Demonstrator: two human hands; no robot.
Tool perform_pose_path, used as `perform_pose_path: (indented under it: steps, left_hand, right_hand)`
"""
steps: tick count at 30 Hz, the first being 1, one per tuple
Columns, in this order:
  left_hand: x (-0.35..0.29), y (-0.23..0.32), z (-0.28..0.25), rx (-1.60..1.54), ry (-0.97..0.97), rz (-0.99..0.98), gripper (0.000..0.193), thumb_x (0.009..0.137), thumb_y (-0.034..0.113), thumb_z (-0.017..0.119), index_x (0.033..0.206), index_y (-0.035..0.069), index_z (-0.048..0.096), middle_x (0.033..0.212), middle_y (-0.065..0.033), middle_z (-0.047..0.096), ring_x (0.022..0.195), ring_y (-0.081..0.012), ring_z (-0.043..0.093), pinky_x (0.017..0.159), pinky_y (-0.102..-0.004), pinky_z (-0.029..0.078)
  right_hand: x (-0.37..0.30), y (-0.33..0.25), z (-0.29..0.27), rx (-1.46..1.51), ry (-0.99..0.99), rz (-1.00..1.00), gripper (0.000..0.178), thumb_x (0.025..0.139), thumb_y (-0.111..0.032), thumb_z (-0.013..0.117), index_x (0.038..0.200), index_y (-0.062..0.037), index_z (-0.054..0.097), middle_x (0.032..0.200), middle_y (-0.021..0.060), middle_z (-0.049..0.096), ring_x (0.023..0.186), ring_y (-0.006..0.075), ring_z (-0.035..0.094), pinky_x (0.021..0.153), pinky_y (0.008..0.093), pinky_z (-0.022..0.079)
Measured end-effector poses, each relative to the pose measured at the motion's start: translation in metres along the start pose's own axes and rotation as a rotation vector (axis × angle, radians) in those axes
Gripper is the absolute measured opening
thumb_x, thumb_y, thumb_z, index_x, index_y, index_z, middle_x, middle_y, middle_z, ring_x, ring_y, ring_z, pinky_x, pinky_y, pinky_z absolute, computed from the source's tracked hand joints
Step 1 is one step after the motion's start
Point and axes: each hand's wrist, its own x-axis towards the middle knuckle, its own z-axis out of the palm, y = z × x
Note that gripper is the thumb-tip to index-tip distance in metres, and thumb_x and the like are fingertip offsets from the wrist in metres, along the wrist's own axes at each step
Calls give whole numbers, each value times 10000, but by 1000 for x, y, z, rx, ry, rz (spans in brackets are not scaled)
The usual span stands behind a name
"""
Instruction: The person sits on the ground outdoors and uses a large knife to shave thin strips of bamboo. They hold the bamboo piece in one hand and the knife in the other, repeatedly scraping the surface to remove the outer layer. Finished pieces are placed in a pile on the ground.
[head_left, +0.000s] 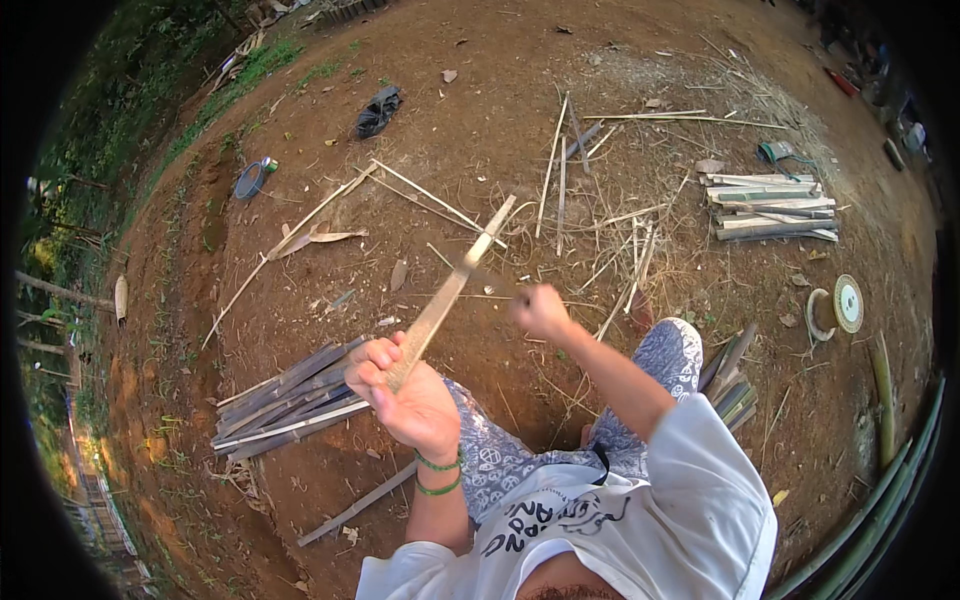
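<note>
My left hand [405,395], with two green bands at its wrist, grips the lower end of a split bamboo strip [440,305]. The pale strip slants up and away to the right over the dirt. My right hand [541,311] is a closed fist right of the strip. It holds a knife whose dark, blurred blade [485,273] lies against the strip's upper part; the handle is hidden in the fist. A thin curl of shaving [520,210] stands out near the strip's far tip.
Split bamboo lies in a left pile [290,400], a stack [770,207] at the far right and a bundle [733,375] by my right knee. A spool [848,303], a black plastic bag [378,112], a blue bowl [250,180] and long green poles [880,510] lie around.
</note>
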Motion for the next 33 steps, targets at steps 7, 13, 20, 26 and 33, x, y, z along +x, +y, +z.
perform_pose_path:
  steps: [7, 13, 20, 26, 33]
  left_hand:
    - [18, -5, -33, -36, 69, 4, 137, 989, 273, 503, 962, 170, 417, 960, -13, 403, 956, -159, 422, 1020, -396, 348]
    - [17, -13, -25, -31, 79, 16, 164, 966, 283, 515, 937, 167, 403, 941, -18, 386, 929, -152, 393, 960, -375, 345]
    - [20, 38, 6, -69, 10, -2, 278, 975, 284, 537, 797, 163, 361, 828, -6, 373, 798, -138, 383, 819, -320, 349]
    - [7, 134, 24, -59, 24, -128, 276, 997, 274, 489, 796, 142, 353, 787, 3, 300, 766, -145, 336, 800, -327, 327]
    - [17, 117, 29, -139, -161, 85, 276, 985, 276, 453, 771, 146, 337, 694, 19, 295, 607, -110, 276, 591, -276, 268]
  right_hand:
    - [25, -6, 20, -150, -72, -18, 316, 844, -290, 614, 934, -19, 750, 875, 261, 706, 844, 403, 703, 798, 468, 567]
    - [67, 41, 0, -270, -77, 353, 437, 821, -360, 643, 977, 40, 727, 985, 270, 711, 941, 399, 705, 869, 485, 552]
    - [-18, -34, -25, -201, -22, 54, 335, 781, -297, 632, 833, 24, 709, 704, 234, 674, 654, 394, 674, 700, 480, 546]
    - [-140, -97, -59, -15, -207, 18, 326, 785, -260, 661, 984, -11, 723, 762, 243, 682, 749, 417, 682, 733, 482, 540]
    - [-127, -46, -13, 54, 49, 99, 316, 757, -259, 653, 831, 45, 698, 676, 266, 626, 669, 443, 638, 653, 485, 509]
